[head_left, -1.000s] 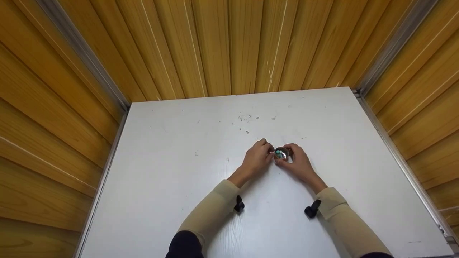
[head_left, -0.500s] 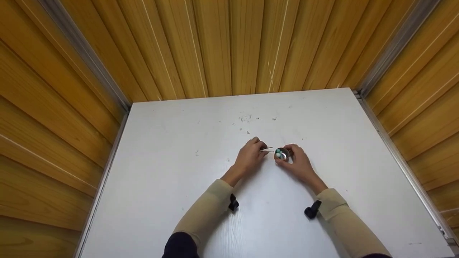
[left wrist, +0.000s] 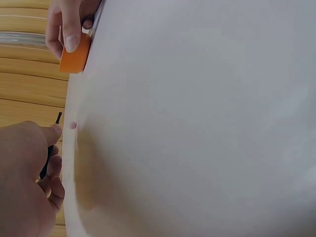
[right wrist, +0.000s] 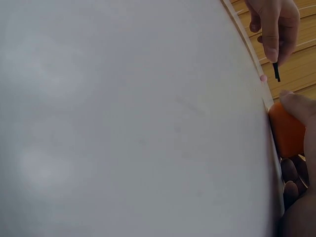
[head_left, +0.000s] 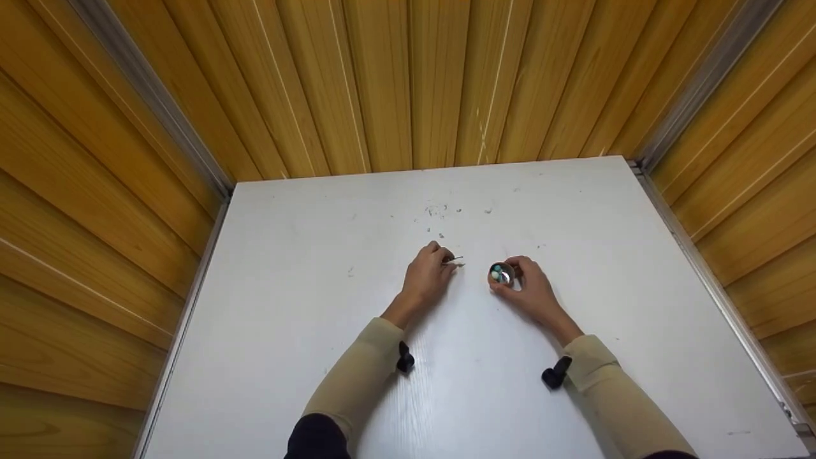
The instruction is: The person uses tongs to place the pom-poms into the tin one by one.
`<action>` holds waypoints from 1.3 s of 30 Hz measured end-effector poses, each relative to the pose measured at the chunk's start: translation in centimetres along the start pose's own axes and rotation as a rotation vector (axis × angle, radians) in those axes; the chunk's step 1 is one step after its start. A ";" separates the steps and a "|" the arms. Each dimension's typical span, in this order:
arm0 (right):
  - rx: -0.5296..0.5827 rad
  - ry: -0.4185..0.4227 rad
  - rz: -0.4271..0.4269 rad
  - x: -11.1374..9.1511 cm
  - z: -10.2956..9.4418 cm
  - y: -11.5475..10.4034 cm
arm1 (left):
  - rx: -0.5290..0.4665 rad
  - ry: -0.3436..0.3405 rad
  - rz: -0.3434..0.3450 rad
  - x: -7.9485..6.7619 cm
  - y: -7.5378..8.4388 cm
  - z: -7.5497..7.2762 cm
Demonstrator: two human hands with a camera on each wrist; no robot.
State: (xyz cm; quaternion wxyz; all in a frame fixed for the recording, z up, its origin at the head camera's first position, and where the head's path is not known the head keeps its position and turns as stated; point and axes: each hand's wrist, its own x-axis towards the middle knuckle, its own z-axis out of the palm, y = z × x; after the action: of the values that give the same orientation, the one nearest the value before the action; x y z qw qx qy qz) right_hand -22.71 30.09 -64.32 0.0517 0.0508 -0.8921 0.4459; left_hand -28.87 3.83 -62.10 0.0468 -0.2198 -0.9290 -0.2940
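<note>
My left hand (head_left: 426, 275) pinches dark tweezers (left wrist: 50, 155) between thumb and fingers, the tips pointing toward the right hand. In the head view the two thin prongs of the tweezers stick out past the fingertips, apart from the cup. My right hand (head_left: 530, 284) grips a small round orange cup (right wrist: 288, 131) on the table, thumb on one side and fingers on the other. Inside the cup, small teal and whitish balls (head_left: 495, 275) lie against a shiny bottom. A small pink ball (left wrist: 73, 125) shows on the tabletop near the tweezer tips in both wrist views.
The white table (head_left: 287, 268) has dark scuff marks (head_left: 437, 210) toward the back. Wood-look panels (head_left: 382, 83) with metal rails enclose it at the back and sides. A black device is strapped to each wrist.
My left hand has drawn back leftward from the cup's rim with the tweezers, whose prongs now show in the open. My right hand and the cup have stayed in place.
</note>
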 end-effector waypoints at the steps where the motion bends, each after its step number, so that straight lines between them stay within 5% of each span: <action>1: 0.000 -0.001 -0.001 0.0 0.0 0.0 | -0.004 0.000 -0.010 0.0 -0.1 0.0; 20: 0.007 -0.008 -0.015 -0.2 0.0 -0.2 | 0.031 -0.036 -0.039 -0.2 0.0 0.5; 39: 0.017 -0.003 -0.008 -0.2 0.0 -0.3 | 0.030 -0.042 0.078 0.0 5.5 1.4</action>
State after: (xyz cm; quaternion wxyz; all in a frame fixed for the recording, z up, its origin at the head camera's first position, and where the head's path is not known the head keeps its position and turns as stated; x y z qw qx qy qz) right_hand -22.51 29.90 -64.08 0.0517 0.0555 -0.8883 0.4530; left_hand -26.38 8.67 -60.35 0.0420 -0.2611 -0.9248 -0.2735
